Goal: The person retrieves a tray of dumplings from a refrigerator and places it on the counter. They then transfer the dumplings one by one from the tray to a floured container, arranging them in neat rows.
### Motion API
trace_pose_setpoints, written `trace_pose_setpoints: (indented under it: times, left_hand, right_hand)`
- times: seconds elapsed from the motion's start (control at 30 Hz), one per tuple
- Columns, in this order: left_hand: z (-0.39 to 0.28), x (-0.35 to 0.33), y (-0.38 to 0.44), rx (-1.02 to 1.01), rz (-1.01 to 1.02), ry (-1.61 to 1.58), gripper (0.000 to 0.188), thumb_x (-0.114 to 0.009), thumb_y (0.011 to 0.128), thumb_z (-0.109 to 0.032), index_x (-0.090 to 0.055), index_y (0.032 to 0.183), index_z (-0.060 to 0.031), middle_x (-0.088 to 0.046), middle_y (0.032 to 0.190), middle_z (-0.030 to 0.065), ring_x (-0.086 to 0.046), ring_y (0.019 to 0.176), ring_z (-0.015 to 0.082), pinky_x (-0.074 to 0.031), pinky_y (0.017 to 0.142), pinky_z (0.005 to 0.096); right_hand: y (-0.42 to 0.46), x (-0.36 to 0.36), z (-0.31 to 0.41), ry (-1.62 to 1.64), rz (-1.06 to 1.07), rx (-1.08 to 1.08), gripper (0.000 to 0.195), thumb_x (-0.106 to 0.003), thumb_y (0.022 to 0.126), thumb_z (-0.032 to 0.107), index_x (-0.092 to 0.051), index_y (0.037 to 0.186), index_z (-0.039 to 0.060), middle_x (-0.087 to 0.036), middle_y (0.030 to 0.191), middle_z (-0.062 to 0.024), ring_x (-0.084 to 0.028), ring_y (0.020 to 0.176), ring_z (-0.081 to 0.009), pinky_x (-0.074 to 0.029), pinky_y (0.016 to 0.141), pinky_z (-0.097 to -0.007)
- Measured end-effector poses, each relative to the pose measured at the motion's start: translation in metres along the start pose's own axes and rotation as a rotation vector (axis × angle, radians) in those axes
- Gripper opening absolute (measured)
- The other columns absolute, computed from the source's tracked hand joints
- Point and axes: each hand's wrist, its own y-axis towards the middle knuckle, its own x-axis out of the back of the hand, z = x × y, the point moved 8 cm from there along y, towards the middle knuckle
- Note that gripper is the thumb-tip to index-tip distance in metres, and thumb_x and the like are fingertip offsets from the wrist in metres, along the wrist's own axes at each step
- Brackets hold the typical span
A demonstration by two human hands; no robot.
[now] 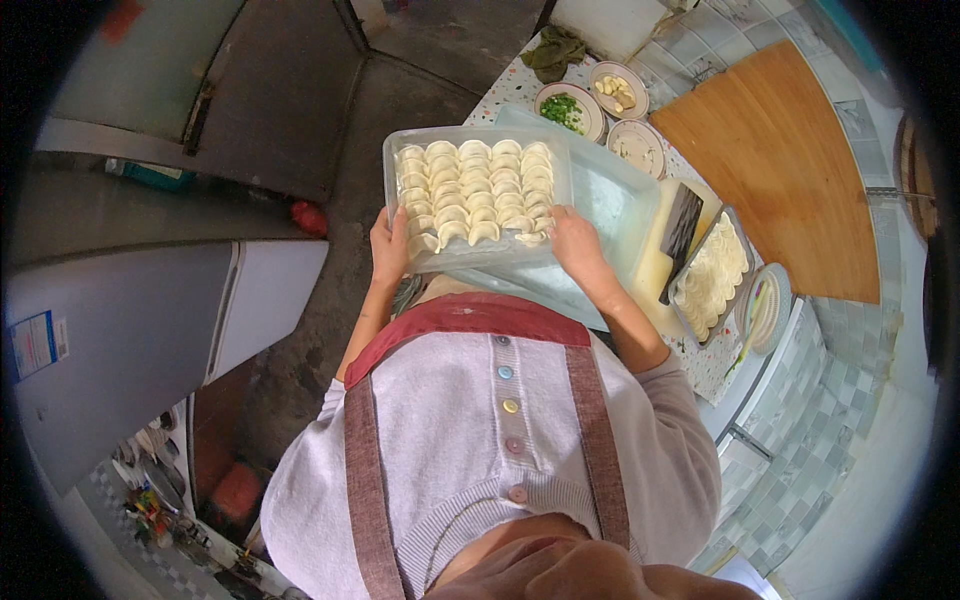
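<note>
A translucent plastic tray (480, 262) is held up in front of my body, filled with rows of crescent-shaped dumplings (476, 184). My left hand (388, 244) grips its left side near the front corner. On the opposite side, my right hand (576, 236) grasps the edge, fingers close to the nearest dumplings. Beneath and to the right lies a larger translucent bin or lid (607, 202), partly covered by the tray. Beyond it, a pale cutting board (649, 277) carries a dark-bladed cleaver (681, 232). A grey tray (701, 341) beside the board holds overlapping pale dough pieces (712, 277).
On the speckled counter (499, 97) stand bowls of chopped green onion (561, 111) and garlic (615, 94), another bowl (636, 146), and a dark cloth (555, 54). A wooden board (780, 172) leans against the tiled wall. A refrigerator (127, 322) stands left; a round patterned dish (769, 307) sits right.
</note>
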Motion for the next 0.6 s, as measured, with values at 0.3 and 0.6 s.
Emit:
trace_pose_setpoints:
  times: [0.3, 0.6]
  left_hand:
    - [0.001, -0.001, -0.002, 0.026, -0.033, -0.068, 0.034, -0.053, 0.103, -0.025, -0.063, 0.112, 0.006, -0.067, 0.098, 0.0054, -0.057, 0.088, 0.01, -0.048, 0.079, 0.0267]
    - [0.0, 0.002, 0.002, -0.012, -0.013, -0.015, 0.033, -0.054, 0.103, -0.025, -0.064, 0.11, 0.005, -0.067, 0.095, 0.0036, -0.056, 0.086, 0.0085, -0.047, 0.078, 0.0257]
  right_hand:
    - [-0.007, -0.003, 0.003, 0.069, -0.113, -0.055, 0.023, -0.06, 0.085, 0.004, -0.054, 0.107, 0.0039, -0.06, 0.099, -0.0204, -0.064, 0.085, -0.0422, -0.052, 0.074, -0.0515]
    - [-0.024, -0.004, 0.003, 0.084, -0.195, 0.045, 0.016, -0.06, 0.09, 0.009, -0.057, 0.105, 0.005, -0.06, 0.097, -0.0181, -0.064, 0.08, -0.0411, -0.052, 0.069, -0.05]
